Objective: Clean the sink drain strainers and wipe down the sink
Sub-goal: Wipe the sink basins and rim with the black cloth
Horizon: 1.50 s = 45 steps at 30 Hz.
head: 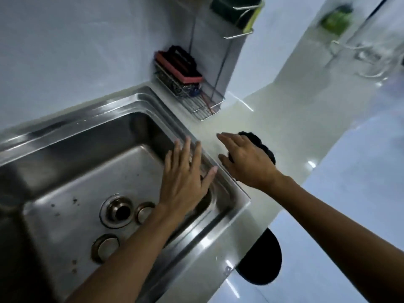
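Pale surface (284, 119) beside a steel sink (91, 171).
Two strainers (144, 212) lie by the open drain (119, 212); left hand (185, 178) spread above the sink, right hand (247, 160) fingers splayed over a black scrubber (264, 147).

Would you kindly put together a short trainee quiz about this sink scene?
1. True or false: the left hand is over the sink basin, fingers spread.
2. What does the right hand rest on? A) the pink-and-black brush B) a dark scrubber on the counter C) the wire rack
3. How many round metal pieces lie loose beside the open drain?

Key: 1 true; 2 B; 3 two.
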Available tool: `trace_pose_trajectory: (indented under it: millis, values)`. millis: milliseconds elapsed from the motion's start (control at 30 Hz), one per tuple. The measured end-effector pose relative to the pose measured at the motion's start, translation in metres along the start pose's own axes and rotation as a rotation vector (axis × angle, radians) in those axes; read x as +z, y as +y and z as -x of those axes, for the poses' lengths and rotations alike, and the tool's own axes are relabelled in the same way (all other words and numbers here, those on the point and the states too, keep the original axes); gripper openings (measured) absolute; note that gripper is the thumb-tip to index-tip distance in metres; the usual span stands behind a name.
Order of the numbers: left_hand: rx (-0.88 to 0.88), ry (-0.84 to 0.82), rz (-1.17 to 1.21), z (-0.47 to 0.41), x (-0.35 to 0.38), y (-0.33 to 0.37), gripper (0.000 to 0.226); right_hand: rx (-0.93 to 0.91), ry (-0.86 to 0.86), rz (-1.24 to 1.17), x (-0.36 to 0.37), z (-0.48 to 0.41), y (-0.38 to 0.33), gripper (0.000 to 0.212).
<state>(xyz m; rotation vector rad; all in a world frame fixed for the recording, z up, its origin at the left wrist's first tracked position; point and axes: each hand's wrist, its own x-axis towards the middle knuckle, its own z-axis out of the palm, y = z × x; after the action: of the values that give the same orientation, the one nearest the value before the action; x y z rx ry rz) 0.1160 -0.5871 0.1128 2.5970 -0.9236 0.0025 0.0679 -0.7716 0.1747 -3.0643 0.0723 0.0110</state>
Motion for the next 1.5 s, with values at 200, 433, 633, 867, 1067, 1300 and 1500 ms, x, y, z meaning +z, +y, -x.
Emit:
trace_pose_trajectory:
  millis: [200,433,633,867,1067,1300,1500]
  values:
    - [0.070,-0.032,0.011,-0.053,0.044,0.083,0.075,0.087,-0.124,0.073,0.026,0.023,0.091,0.075]
    - [0.011,-0.033,0.012,-0.061,0.060,0.071,0.074,0.125,0.075,-0.180,0.043,0.003,0.101,0.038]
    - [-0.178,0.039,-0.089,-0.036,0.021,-0.020,0.080,-0.161,0.170,-0.399,0.042,-0.053,0.013,0.034]
    - [-0.474,0.014,-0.338,0.090,-0.056,-0.166,0.081,-0.272,-0.025,-0.428,0.133,-0.138,-0.126,0.031]
    - [-0.655,-0.054,-0.384,0.202,-0.092,-0.250,0.089,0.114,-0.190,-0.242,0.257,-0.150,-0.167,0.059]
    - [-0.636,0.104,-0.297,0.224,-0.081,-0.269,0.082,0.066,-0.181,-0.246,0.294,-0.155,-0.281,0.067]
    - [-0.629,0.179,-0.289,0.227,-0.078,-0.271,0.078,-0.309,-0.317,-0.171,0.291,-0.124,-0.356,0.068]
